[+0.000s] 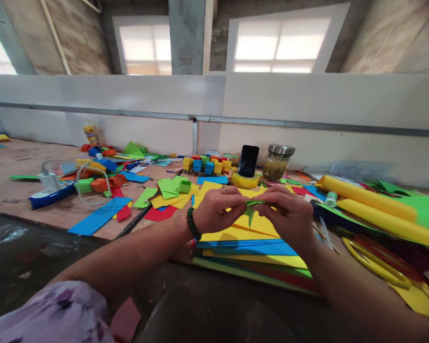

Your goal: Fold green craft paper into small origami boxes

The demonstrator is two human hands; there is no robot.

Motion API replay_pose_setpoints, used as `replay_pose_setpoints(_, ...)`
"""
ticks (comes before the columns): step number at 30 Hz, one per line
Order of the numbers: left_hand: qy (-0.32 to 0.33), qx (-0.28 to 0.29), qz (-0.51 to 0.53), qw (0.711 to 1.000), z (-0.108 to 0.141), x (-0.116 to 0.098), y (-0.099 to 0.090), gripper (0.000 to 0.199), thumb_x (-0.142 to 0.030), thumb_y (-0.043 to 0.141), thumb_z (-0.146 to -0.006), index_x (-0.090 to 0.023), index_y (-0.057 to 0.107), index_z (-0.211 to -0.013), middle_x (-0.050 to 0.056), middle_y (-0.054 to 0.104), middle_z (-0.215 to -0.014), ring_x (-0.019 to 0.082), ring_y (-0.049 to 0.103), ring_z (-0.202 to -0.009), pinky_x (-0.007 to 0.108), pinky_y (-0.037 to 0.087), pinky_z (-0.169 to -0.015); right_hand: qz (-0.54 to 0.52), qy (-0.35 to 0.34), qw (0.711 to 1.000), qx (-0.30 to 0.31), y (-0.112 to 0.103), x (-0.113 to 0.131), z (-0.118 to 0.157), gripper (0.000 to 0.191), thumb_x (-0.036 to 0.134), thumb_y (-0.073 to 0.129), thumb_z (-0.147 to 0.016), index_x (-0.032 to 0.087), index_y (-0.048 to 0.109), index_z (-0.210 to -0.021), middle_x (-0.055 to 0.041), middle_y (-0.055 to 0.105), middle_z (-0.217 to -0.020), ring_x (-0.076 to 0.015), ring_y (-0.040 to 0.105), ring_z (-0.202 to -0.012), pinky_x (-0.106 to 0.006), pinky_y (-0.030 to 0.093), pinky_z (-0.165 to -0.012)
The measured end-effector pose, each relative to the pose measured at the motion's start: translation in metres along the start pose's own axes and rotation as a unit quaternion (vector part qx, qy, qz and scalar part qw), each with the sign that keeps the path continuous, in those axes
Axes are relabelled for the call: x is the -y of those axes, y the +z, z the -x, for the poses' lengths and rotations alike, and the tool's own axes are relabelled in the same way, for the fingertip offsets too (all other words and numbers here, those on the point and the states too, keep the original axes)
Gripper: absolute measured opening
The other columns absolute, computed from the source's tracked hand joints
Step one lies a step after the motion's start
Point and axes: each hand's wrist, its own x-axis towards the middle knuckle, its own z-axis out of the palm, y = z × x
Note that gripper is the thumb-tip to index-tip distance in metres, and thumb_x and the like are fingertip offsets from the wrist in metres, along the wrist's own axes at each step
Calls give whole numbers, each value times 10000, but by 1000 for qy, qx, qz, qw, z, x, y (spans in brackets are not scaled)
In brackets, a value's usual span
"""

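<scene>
Between both hands is a small folded piece of green paper (250, 209), with one flap hanging down. My left hand (223, 206), wearing a ring and a dark beaded bracelet (193, 224) at the wrist, pinches its left end. At its right end the fingers of my right hand (289, 209) are closed on the paper. Under the hands lies a stack of yellow sheets (218, 236) with blue sheets (260, 247) among them. The fingers cover part of the folds.
Behind the hands stand a phone (248, 161) propped at a yellow tape roll (245, 180), a lidded glass jar (278, 164) and small folded paper boxes (207, 166). Yellow paper rolls (375, 200) lie right, near yellow-handled scissors (375, 262). A power strip (52, 194) sits left.
</scene>
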Motion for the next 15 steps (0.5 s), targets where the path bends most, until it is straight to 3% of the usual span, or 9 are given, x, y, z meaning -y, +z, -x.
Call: replay_pose_setpoints(15, -1, -18, -24, 1000, -1, -4, 0, 111, -154, 579, -843, -130, 672, -788, 34, 634, -645, 80, 587, -588, 169, 478, -563, 4, 4, 1000, 4, 0, 2, 1, 198, 150, 728, -730, 264, 763, -888, 5, 680, -695, -118, 600, -570, -237, 501, -506)
